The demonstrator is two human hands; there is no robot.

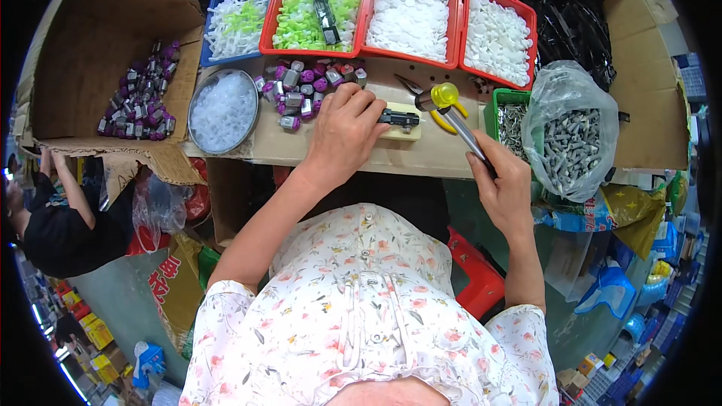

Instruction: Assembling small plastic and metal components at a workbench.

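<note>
My left hand (pixel 342 134) is closed over the left end of a small black plastic part (pixel 399 117), holding it on a cream-coloured block (pixel 411 133). My right hand (pixel 502 186) grips a hammer (pixel 468 134) by its handle. The hammer's yellow head (pixel 438 96) is raised just to the right of the black part, apart from it. Yellow-handled pliers (pixel 442 122) lie on the cardboard worktop, partly hidden by the hammer. Close by my left hand is a pile of small metal motors with purple ends (pixel 301 90).
Bins along the back hold small plastic pieces: one blue (pixel 203 49) and several red (pixel 361 49). A round metal dish (pixel 193 135) stands left. Further left, a cardboard box (pixel 83 37) holds more motors. A green bin (pixel 492 114) and plastic bag (pixel 543 105) flank the right. Another person (pixel 64 218) sits left.
</note>
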